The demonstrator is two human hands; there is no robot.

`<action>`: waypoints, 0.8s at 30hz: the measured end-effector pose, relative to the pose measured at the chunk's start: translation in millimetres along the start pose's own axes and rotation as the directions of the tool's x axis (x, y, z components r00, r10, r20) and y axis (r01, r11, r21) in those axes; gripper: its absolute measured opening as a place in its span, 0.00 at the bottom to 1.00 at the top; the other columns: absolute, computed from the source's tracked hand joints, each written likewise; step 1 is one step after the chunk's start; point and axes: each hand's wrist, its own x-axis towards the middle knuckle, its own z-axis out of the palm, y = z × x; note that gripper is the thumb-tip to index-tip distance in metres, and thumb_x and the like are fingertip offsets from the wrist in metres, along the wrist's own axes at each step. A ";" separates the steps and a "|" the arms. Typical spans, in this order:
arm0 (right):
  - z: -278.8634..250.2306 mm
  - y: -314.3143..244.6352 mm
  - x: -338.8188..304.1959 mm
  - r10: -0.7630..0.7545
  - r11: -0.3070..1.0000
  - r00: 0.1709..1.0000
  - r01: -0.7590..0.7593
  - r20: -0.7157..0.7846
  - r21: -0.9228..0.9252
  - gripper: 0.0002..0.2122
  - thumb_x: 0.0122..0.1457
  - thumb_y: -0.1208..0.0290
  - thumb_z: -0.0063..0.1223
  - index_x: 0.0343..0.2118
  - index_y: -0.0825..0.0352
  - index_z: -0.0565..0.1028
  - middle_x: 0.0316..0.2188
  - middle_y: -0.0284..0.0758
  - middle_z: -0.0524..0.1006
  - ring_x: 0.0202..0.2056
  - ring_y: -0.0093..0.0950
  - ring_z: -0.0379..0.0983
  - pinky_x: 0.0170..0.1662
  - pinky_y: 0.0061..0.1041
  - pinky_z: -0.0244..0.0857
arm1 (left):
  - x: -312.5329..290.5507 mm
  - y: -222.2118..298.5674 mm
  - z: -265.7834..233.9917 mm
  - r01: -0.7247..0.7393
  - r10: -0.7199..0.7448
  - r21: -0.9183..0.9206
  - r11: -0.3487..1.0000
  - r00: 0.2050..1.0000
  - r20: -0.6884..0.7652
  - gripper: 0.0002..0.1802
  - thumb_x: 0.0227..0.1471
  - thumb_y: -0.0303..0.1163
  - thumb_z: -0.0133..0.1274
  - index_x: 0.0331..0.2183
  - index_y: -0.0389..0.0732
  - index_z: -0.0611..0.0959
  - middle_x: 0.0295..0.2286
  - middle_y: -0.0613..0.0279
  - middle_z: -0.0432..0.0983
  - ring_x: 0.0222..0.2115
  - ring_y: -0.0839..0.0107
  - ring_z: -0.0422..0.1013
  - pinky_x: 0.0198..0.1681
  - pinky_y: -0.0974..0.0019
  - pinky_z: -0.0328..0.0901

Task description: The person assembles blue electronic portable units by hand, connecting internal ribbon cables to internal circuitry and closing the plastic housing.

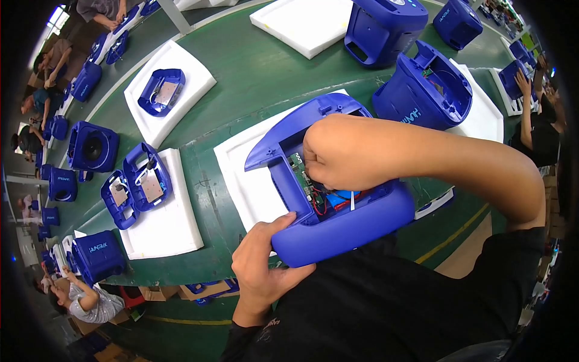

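Note:
A blue plastic speaker housing (350, 232) lies in front of me with its open side up, partly on a white foam pad (235, 160). My left hand (262, 259) grips its near left corner between thumb and fingers. Closed like a fist, my right hand (335, 151) reaches into the opening over a green circuit board (309, 188). Its fingertips are hidden, so what they pinch cannot be seen. Beside that hand are thin red and black wires, a blue wrapped block (341, 200) and a narrow white strip (353, 201).
Another open blue housing (416, 90) stands just beyond my right forearm, with a closed speaker (386, 30) behind it. Leftward on the green belt (205, 199), foam pads carry blue panels (151, 184) and a smaller blue part (163, 92). Other people work along the line.

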 end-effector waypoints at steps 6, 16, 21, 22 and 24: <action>-7.2 -5.3 -0.1 0.105 0.987 0.993 -0.110 0.056 0.115 0.13 0.63 0.71 0.54 0.30 0.74 0.86 0.28 0.50 0.85 0.34 0.48 0.85 0.45 0.44 0.78 | -1.1 -1.2 0.5 -0.013 0.013 0.029 0.999 1.000 -0.008 0.34 0.37 0.31 0.79 0.48 0.32 0.88 0.32 0.54 0.83 0.29 0.62 0.81 0.34 0.63 0.75; -6.6 -5.6 4.8 0.071 0.997 0.993 -0.075 0.090 0.032 0.14 0.63 0.71 0.54 0.34 0.78 0.86 0.34 0.61 0.84 0.39 0.57 0.85 0.48 0.49 0.80 | 1.4 -1.1 -1.5 -0.009 0.009 0.021 1.000 1.000 0.014 0.34 0.37 0.30 0.80 0.48 0.32 0.88 0.29 0.56 0.81 0.27 0.63 0.79 0.32 0.63 0.73; -7.1 -4.7 3.7 0.079 0.994 0.992 -0.085 0.097 0.067 0.14 0.62 0.71 0.55 0.33 0.78 0.86 0.34 0.62 0.83 0.39 0.58 0.84 0.48 0.50 0.80 | 1.0 -1.0 0.2 -0.026 0.026 0.023 0.999 1.000 -0.004 0.34 0.37 0.30 0.80 0.49 0.30 0.87 0.29 0.55 0.82 0.27 0.63 0.79 0.31 0.63 0.73; -7.0 -4.5 4.1 0.077 0.994 0.992 -0.083 0.097 0.067 0.14 0.62 0.71 0.55 0.33 0.78 0.86 0.34 0.62 0.83 0.39 0.58 0.84 0.48 0.50 0.80 | 0.9 -0.8 0.5 -0.025 0.025 0.024 0.999 1.000 -0.005 0.34 0.37 0.30 0.80 0.49 0.30 0.87 0.29 0.55 0.82 0.27 0.63 0.79 0.31 0.63 0.73; -7.2 -3.7 4.9 0.073 0.995 0.991 -0.081 0.111 0.063 0.14 0.62 0.71 0.55 0.34 0.79 0.86 0.34 0.62 0.83 0.39 0.59 0.84 0.48 0.50 0.79 | 1.2 -0.1 1.5 -0.026 0.026 0.021 0.999 1.000 -0.001 0.34 0.38 0.30 0.80 0.49 0.30 0.87 0.31 0.54 0.83 0.27 0.63 0.79 0.31 0.63 0.73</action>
